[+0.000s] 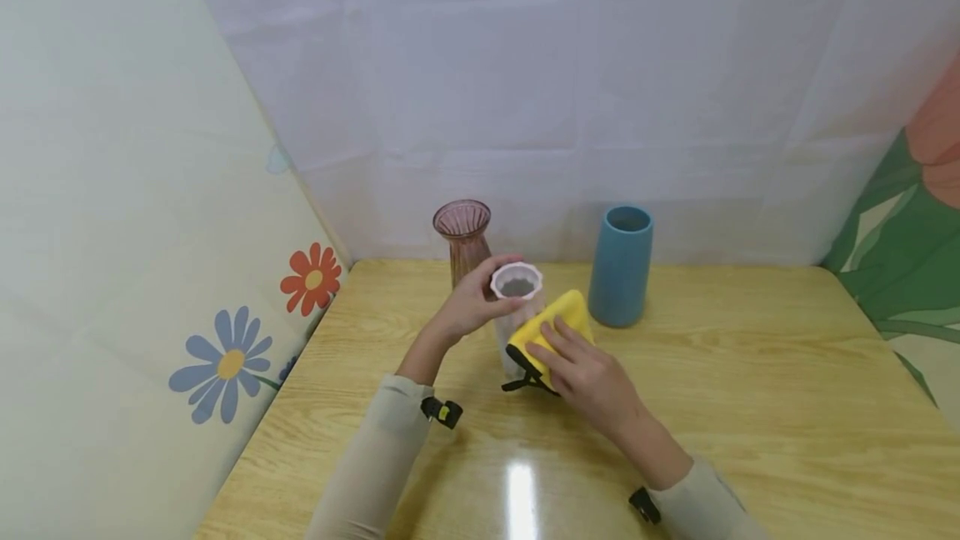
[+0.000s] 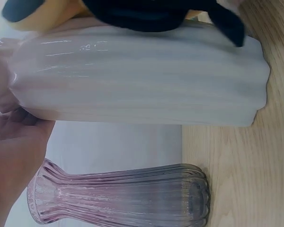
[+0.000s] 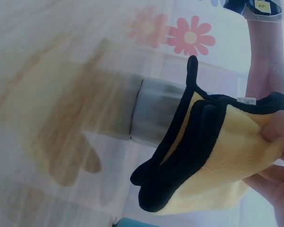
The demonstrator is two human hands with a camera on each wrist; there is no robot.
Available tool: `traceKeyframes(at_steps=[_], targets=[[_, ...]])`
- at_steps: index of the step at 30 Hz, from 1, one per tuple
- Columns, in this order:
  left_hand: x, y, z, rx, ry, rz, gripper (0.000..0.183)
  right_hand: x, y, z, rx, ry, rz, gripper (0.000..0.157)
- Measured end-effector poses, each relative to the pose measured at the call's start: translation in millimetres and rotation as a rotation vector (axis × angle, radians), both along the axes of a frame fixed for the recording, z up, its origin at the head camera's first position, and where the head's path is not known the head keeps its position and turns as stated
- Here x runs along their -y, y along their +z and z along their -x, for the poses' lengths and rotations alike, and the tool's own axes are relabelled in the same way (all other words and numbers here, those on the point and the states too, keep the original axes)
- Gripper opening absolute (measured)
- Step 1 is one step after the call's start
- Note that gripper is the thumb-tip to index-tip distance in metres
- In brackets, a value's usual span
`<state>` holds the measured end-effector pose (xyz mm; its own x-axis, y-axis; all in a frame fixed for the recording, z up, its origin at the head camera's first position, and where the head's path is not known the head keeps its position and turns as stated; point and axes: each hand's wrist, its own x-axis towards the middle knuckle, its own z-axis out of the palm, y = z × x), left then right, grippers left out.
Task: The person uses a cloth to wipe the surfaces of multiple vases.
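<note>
A white, pink-tinged fluted vase point(image 1: 507, 338) with a scalloped rim stands upright at the middle of the table, its base close over the wood in the left wrist view. My left hand point(image 1: 471, 304) grips it near the neck, thumb in front and fingers behind. With my right hand point(image 1: 597, 380) I hold a folded yellow cloth point(image 1: 572, 305) with black edging against the vase's right side. In the right wrist view the cloth point(image 3: 227, 156) bunches between thumb and fingers, its black border hanging over the vase. Part of the vase is hidden behind the cloth.
Just behind my left hand stands a purple ribbed glass vase point(image 1: 462, 227) with a flared mouth. A blue vase point(image 1: 621, 273) is at the back right. Pale sheeting point(image 1: 480, 90) hangs along the back edge of the wooden table point(image 1: 750, 373), and flower-printed sheets flank both sides.
</note>
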<state>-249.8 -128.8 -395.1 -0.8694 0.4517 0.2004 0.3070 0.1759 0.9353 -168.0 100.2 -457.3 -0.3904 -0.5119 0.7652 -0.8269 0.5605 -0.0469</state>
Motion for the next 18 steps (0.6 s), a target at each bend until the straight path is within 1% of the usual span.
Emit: traceKeyframes(at_steps=[4,11,18], targets=[[1,0.2,0.7,-0.002,-0.012,0.000,0.065,-1,-4.0,-1.6,0.017,-0.006,-0.021,0.054],[3,-2.7,4.1,0.003,-0.037,-0.021,0.065,-1,-10.4,-2.0,-0.002,0.008,-0.045,0.051],[4,-3.8,6.0,0.009,-0.047,-0.028,0.065,-1,-13.6,-4.1,0.035,-0.002,-0.084,0.047]])
